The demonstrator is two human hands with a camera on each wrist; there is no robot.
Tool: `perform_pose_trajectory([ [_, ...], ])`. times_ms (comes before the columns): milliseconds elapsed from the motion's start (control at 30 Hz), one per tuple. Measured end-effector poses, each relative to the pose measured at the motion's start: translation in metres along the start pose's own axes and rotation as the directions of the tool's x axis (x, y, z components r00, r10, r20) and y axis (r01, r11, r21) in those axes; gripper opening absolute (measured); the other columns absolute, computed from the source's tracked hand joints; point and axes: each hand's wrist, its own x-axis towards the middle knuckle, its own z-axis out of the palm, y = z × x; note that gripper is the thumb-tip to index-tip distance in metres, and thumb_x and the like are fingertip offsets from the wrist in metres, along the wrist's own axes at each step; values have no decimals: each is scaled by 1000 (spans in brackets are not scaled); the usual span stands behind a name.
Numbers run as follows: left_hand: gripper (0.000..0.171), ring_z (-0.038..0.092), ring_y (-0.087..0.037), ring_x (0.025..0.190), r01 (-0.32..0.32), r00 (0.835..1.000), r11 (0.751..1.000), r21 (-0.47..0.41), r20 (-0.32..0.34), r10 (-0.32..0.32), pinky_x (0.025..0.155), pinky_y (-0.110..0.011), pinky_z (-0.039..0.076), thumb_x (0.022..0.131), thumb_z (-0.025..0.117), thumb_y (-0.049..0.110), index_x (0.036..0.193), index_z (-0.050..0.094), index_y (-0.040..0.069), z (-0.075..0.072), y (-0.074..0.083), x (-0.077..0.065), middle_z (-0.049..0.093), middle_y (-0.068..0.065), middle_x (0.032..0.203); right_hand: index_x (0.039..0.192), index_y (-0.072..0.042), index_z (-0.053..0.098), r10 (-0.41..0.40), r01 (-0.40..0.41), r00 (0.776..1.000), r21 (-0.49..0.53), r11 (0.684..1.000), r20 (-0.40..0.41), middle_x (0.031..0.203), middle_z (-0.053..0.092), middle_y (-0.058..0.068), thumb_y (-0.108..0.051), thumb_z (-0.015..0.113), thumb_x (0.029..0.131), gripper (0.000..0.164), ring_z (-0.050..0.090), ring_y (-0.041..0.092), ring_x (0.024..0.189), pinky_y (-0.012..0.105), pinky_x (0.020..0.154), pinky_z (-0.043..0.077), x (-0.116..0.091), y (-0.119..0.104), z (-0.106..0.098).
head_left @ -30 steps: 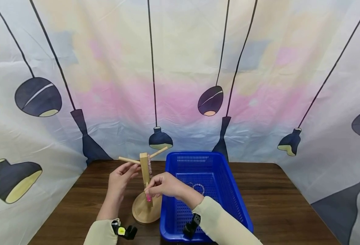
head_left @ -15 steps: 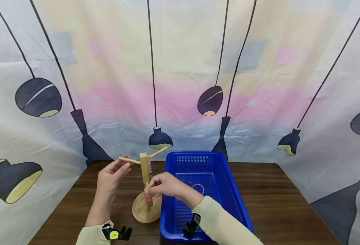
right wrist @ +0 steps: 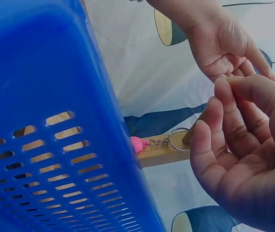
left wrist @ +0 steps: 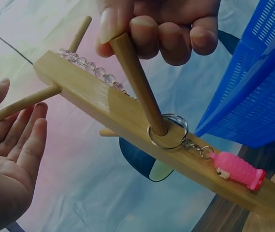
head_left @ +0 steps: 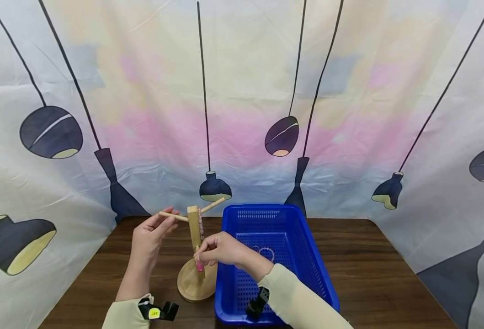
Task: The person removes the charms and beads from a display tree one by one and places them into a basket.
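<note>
A wooden peg stand [head_left: 194, 228] with a round base stands upright on the table. My right hand [head_left: 224, 248] pinches the tip of its lower front peg [left wrist: 139, 87] between thumb and finger. Around that peg's root sits the metal ring of a keychain, whose pink figure [left wrist: 238, 169] lies against the post. My left hand [head_left: 148, 235] is at the upper left peg [left wrist: 26, 102], fingers loosely extended behind it and thumb apart; whether they touch it, I cannot tell. A clear-pink beaded bracelet [left wrist: 91, 66] hangs on the upper right peg.
Right of the stand, close to its base, is a blue perforated basket [head_left: 316, 256] with a beaded bracelet [head_left: 268, 252] inside. The brown wooden table [head_left: 369, 265] extends on both sides. A patterned cloth [head_left: 250, 91] hangs behind.
My left hand has moved left, away from the post and out along the upper left peg, then stayed there. The right hand has kept its place on the lower peg.
</note>
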Motion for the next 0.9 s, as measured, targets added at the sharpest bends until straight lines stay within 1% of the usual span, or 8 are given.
perform_pose_trajectory([
  [200, 31, 76, 0, 87, 39, 998, 998, -48, -47, -42, 77, -15, 63, 100, 62, 0, 95, 79, 25, 3, 0, 1, 80, 10, 92, 98, 5, 77, 4, -4, 1000, -3, 1000, 1, 98, 77, 24, -8, 69, 95, 16, 64, 2, 72, 15, 62, 52, 0, 0, 1],
  [367, 29, 77, -2, 84, 40, 996, 992, -116, -77, -49, 75, -16, 64, 100, 62, 0, 91, 80, 21, 4, -2, 1, 80, 8, 89, 98, 5, 77, 0, 0, 1000, -8, 1000, -1, 97, 77, 25, -8, 70, 95, 15, 64, 3, 71, 16, 62, 53, 1, 0, 1],
  [467, 28, 77, -2, 81, 37, 994, 989, -142, -101, -52, 74, -16, 64, 99, 63, -1, 89, 80, 19, 5, -3, 1, 80, 7, 87, 97, 5, 77, -1, 1, 1000, -5, 1000, -1, 96, 77, 25, -8, 70, 95, 15, 63, 3, 71, 17, 63, 55, 1, 0, 1],
  [600, 27, 76, -2, 81, 50, 990, 989, -140, -124, -68, 74, -15, 63, 99, 63, 0, 87, 79, 19, 6, -4, 1, 80, 8, 86, 98, 5, 77, 7, -7, 1000, 5, 1000, 3, 99, 77, 23, -9, 70, 95, 16, 63, 3, 71, 19, 64, 56, 1, 1, 1],
  [767, 27, 76, -1, 82, 55, 990, 990, -128, -119, -70, 75, -14, 63, 100, 63, 0, 87, 78, 19, 8, -4, 1, 80, 8, 86, 100, 4, 76, 46, -46, 999, 28, 999, 5, 100, 78, 19, -10, 71, 95, 17, 64, 4, 71, 18, 65, 56, 0, 1, 0],
  [900, 28, 76, -1, 82, 41, 992, 992, -123, -116, -56, 75, -15, 63, 99, 63, -1, 88, 79, 19, 8, -4, 1, 80, 8, 86, 104, 6, 76, 52, -52, 999, 33, 998, 5, 99, 77, 23, -11, 71, 95, 20, 63, 4, 71, 18, 65, 56, -1, 1, -1],
])
